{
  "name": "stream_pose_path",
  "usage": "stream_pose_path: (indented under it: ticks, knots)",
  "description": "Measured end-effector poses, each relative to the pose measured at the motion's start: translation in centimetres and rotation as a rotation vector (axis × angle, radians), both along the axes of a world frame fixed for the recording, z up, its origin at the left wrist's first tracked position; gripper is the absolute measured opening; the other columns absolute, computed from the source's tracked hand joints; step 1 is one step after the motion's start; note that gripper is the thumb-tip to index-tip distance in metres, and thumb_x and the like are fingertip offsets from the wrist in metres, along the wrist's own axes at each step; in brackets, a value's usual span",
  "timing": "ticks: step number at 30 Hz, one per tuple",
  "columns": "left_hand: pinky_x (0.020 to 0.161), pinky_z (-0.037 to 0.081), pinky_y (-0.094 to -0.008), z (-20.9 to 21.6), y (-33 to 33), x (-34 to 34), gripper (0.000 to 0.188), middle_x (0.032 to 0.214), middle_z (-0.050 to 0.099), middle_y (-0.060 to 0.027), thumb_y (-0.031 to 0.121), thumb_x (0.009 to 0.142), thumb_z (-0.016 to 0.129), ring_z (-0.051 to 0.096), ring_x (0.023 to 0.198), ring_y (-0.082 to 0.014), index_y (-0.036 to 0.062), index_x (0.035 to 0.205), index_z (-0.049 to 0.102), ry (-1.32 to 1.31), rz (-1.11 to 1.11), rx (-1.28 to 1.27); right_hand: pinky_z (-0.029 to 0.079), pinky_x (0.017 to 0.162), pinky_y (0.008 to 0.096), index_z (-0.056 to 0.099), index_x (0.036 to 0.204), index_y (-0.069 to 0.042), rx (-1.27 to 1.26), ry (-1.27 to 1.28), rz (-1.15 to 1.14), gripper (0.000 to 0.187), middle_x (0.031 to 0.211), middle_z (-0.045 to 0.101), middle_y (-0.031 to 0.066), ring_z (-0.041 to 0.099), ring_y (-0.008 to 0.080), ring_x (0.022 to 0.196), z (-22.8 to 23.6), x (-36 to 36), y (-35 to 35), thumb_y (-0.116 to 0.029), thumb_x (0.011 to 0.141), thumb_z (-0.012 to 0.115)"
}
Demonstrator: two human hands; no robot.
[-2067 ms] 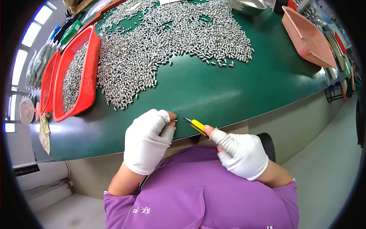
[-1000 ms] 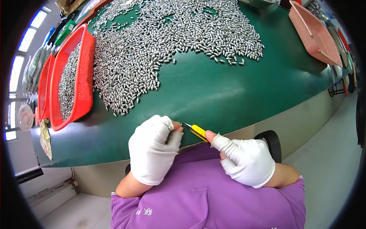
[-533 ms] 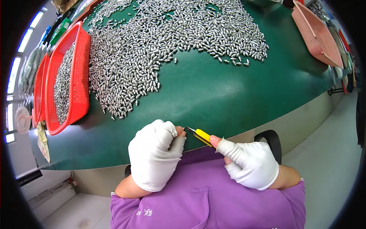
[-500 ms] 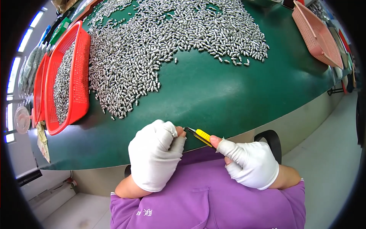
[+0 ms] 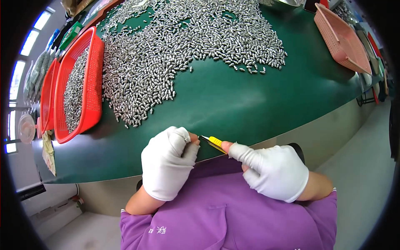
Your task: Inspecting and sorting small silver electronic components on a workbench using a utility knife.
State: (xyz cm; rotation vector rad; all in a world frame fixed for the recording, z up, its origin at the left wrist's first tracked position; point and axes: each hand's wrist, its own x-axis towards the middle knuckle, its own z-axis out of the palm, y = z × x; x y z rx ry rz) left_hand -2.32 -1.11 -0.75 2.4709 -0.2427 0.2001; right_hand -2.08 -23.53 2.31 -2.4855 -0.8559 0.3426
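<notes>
My left hand (image 5: 168,162), in a white glove with bare fingertips, is closed in a pinch near the table's front edge. What lies between its thumb and forefinger is too small and covered to make out. My right hand (image 5: 273,168), gloved the same way, grips a yellow-handled utility knife (image 5: 216,141). The knife's dark, narrow tip points left and reaches close to the pinched left fingertips; whether they touch, I cannot tell. Beyond both hands spreads a wide heap of small silvery metal parts (image 5: 146,75).
The green tabletop (image 5: 233,104) carries the heap. At left stand a red perforated basket (image 5: 95,91) filled with similar parts and another red basket (image 5: 49,100) beside it. A pink basket (image 5: 339,39) sits at the far right. A cloth (image 5: 48,156) hangs at the left edge.
Both hands have shifted slightly left and up in the picture, the knife along with them. Its tip remains close to my left fingertips. The whole view has also moved a little.
</notes>
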Motion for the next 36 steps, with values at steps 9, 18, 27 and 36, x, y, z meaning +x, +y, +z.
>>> stream_pose_path:
  ticks: [9,18,27,36]
  knots:
    - [0.046,0.020,-0.0218,1.9,5.1,-1.2,0.016,0.071,0.039,0.0035,0.019,0.092,0.063,0.028,0.050,-0.0047,0.0091,0.095,0.052,-0.165,0.159,-0.995,0.049,0.079,0.0373,0.049,0.128,-0.004,0.771,0.566,-0.227,0.042,0.098,0.064,0.0193,0.065,0.0318,0.087,0.8,0.3,2.3,-0.008,0.087,0.057]
    - [0.047,0.021,-0.0217,2.4,4.7,-0.8,0.012,0.071,0.037,0.0037,0.016,0.094,0.058,0.026,0.051,-0.0046,0.0071,0.098,0.051,-0.084,-0.060,-1.294,0.047,0.079,0.0343,0.056,0.110,0.003,0.999,0.339,-0.201,0.029,0.098,0.058,0.0175,0.057,0.0265,0.085,-3.6,4.2,8.8,-0.021,0.095,0.052]
    - [0.047,0.019,-0.0204,2.4,4.1,0.1,0.019,0.067,0.031,0.0052,0.023,0.095,0.057,0.024,0.051,-0.0038,0.0097,0.094,0.044,0.110,0.015,-1.184,0.043,0.085,0.0263,0.059,0.114,-0.004,1.145,0.009,-0.689,0.032,0.109,0.062,0.0050,0.055,0.0105,0.096,-6.5,5.5,-5.5,-0.031,0.101,0.048]
    - [0.057,0.035,-0.0208,2.8,5.2,7.1,0.013,0.089,0.056,-0.0018,0.021,0.093,0.059,0.042,0.064,-0.0068,0.0126,0.095,0.049,0.499,-0.073,-1.415,0.049,0.078,0.0294,0.052,0.130,-0.003,0.375,-0.320,-1.014,0.038,0.095,0.066,0.0078,0.061,0.0152,0.083,-1.9,9.4,-12.9,-0.010,0.094,0.047]
